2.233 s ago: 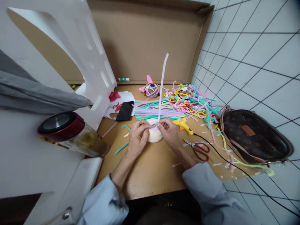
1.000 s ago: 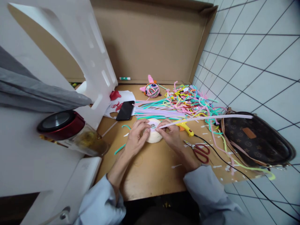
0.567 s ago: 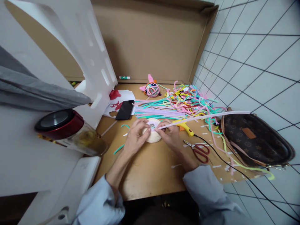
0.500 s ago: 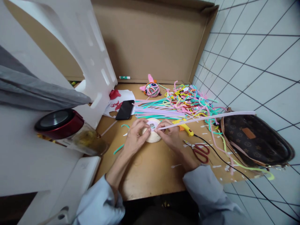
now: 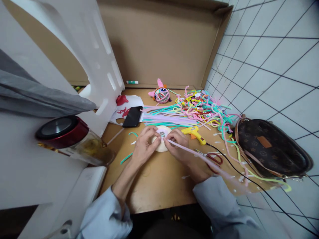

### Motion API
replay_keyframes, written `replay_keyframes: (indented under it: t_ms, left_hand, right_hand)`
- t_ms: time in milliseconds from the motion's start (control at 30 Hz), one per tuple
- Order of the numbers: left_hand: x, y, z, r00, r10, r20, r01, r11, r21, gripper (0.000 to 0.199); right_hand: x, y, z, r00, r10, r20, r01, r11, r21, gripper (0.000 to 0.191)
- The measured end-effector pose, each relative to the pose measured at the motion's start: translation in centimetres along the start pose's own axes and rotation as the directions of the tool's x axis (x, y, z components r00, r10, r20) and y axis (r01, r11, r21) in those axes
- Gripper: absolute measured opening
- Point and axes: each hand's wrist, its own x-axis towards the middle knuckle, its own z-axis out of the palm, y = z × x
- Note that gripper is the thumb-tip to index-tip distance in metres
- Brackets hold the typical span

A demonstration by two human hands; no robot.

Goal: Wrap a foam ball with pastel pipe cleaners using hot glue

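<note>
A round cream disc (image 5: 160, 146) with a pale lilac ring round its middle lies between my hands. My left hand (image 5: 146, 143) is closed on the disc's left edge, thumb and fingers pinched at the rim. At the right side of the disc, my right hand (image 5: 178, 144) pinches a long lilac pipe cleaner (image 5: 191, 151). One end of it meets the ring; the rest runs down to the right over my right wrist and is blurred at its far end.
A yellow glue gun (image 5: 195, 134) and red-handled scissors (image 5: 214, 158) lie to the right, near a brown bag (image 5: 271, 146). Behind are pipe cleaners (image 5: 171, 119), a pink craft figure (image 5: 161, 95) and a black phone (image 5: 133, 117). A glass bottle (image 5: 92, 147) stands left.
The free length of the lilac pipe cleaner has swung down towards me, from above the glue gun to across the scissors. My hands have barely moved.
</note>
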Motion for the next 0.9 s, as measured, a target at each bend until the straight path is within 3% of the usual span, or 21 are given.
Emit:
replay_keyframes:
  t_ms: [367,767,900]
  left_hand:
    - [-0.2,0.2,0.0,0.999,0.044,0.007,-0.044,0.999,0.003,0.013]
    - [-0.3,0.3,0.2,0.999,0.047,0.007,-0.047,0.999,0.018,0.009]
    - [-0.2,0.3,0.2,0.999,0.045,0.003,-0.045,0.999,0.010,0.009]
  right_hand:
    - [0.4,-0.8,-0.6,0.990,-0.063,0.127,0.077,0.991,-0.110,0.014]
    - [-0.8,-0.2,1.5,0.993,-0.090,-0.075,0.069,0.967,-0.244,0.016]
    - [-0.7,-0.7,1.4,0.997,-0.074,-0.016,0.069,0.971,-0.230,0.018]
